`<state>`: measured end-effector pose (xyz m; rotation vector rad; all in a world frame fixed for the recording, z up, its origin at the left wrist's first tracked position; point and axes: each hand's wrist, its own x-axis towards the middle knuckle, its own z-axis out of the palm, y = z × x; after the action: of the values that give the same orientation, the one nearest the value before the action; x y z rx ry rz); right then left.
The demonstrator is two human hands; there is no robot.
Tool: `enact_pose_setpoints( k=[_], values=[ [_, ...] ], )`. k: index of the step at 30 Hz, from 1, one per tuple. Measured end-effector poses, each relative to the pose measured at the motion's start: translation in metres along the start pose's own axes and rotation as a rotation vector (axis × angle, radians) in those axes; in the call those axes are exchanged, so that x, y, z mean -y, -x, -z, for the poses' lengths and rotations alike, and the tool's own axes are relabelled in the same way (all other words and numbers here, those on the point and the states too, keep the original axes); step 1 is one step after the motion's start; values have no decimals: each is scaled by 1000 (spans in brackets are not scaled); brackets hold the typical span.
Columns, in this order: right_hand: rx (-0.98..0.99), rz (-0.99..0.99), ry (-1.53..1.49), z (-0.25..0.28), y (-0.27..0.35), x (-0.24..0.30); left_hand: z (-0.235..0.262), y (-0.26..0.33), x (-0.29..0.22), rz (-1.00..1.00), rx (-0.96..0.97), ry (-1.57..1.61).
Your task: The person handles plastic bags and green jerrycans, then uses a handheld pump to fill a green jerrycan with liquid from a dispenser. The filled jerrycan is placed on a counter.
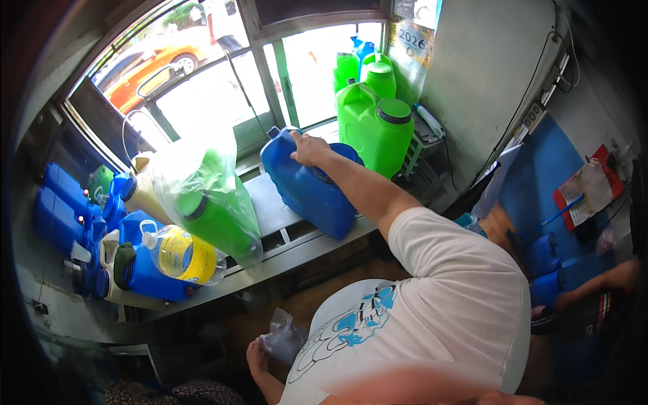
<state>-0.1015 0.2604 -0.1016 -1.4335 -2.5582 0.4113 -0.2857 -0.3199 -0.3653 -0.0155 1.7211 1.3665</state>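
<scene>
Right hand [310, 148] grasping blue jug [304, 189] beneath it, left hand [257, 355] clutching plastic bag [283, 339]

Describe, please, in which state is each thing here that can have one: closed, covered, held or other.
Blue jug: held at its top by the right hand.
Green jug beside it: upright, closed.
Green jug at centre-left: closed, covered by a clear bag.
Small plastic bag: crumpled, in the left hand.
Yellow-label bottle: tilted, capped.
Calendar: hanging on the wall.
</scene>
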Motion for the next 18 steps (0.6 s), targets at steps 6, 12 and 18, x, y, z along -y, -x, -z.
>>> enact_pose_setpoints(
  k=[6, 12, 18],
  values=[
    [-173, 129, -146, 11, 89, -35, -78, 18, -42, -121, 187, -206],
    [-209, 80, -437, 31, 239, -126, -150, -1, -73, -146, 541, -400],
    [-40, -226, -548, -2, 432, -150, -219, -49, -98, -82, 913, -566]
  ],
)
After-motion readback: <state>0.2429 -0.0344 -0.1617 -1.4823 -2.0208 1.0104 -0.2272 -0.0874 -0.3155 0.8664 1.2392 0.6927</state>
